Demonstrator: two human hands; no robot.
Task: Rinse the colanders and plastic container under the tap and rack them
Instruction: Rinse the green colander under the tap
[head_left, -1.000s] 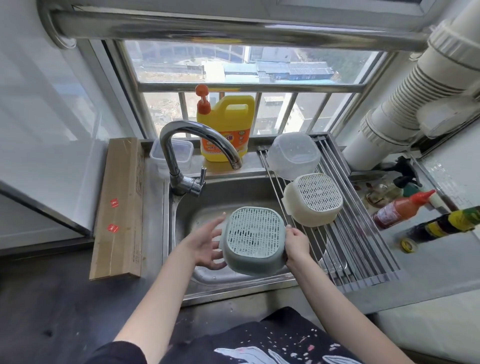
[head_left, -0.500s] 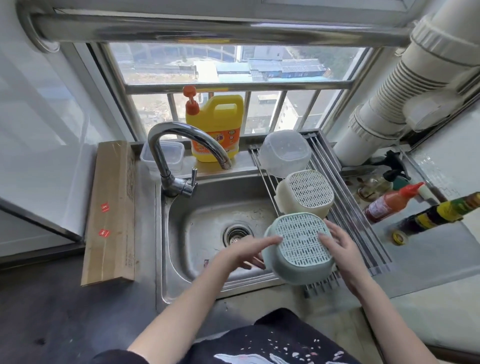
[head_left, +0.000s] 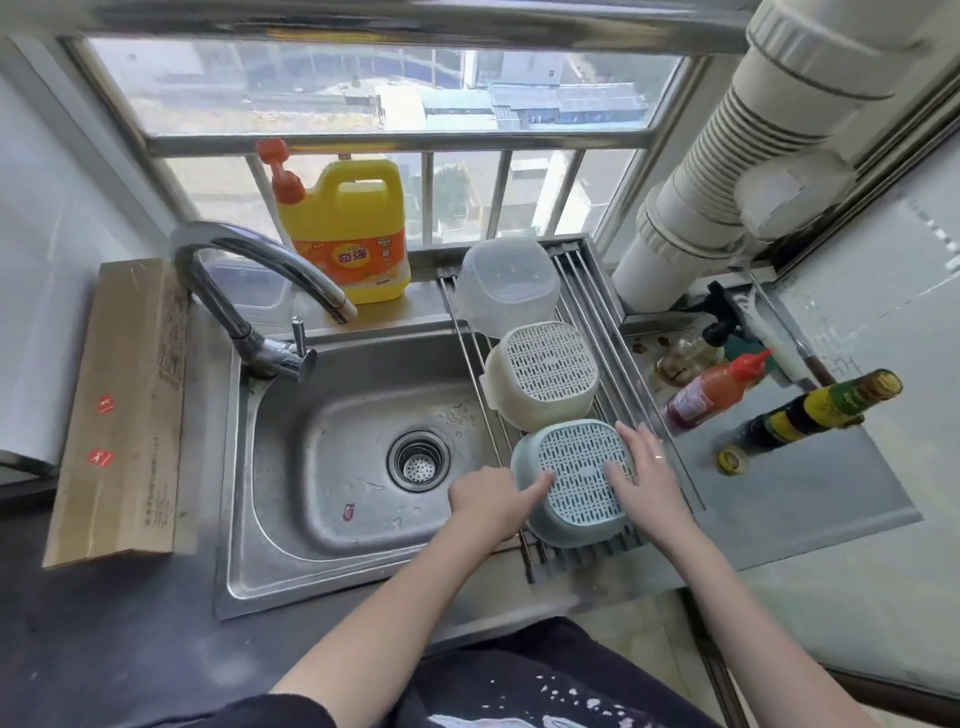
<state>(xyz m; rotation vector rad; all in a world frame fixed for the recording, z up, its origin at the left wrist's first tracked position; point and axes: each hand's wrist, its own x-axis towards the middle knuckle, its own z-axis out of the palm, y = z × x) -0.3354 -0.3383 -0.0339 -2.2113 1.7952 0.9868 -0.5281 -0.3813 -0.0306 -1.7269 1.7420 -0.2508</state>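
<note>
Green colander (head_left: 579, 480), cream colander (head_left: 545, 374), clear container (head_left: 506, 283) (all inverted) on rack (head_left: 597, 306).

1. On the yellow detergent jug (head_left: 349, 228) by the window we see an orange label with two white Chinese characters; we cannot read them with certainty.
2. On the long cardboard box (head_left: 122, 410) left of the sink we see two small red stickers and lines of small print, too fine for us to read.
3. The labels on the red sauce bottle (head_left: 714, 392) and dark bottle (head_left: 815, 413) are illegible to us.
</note>
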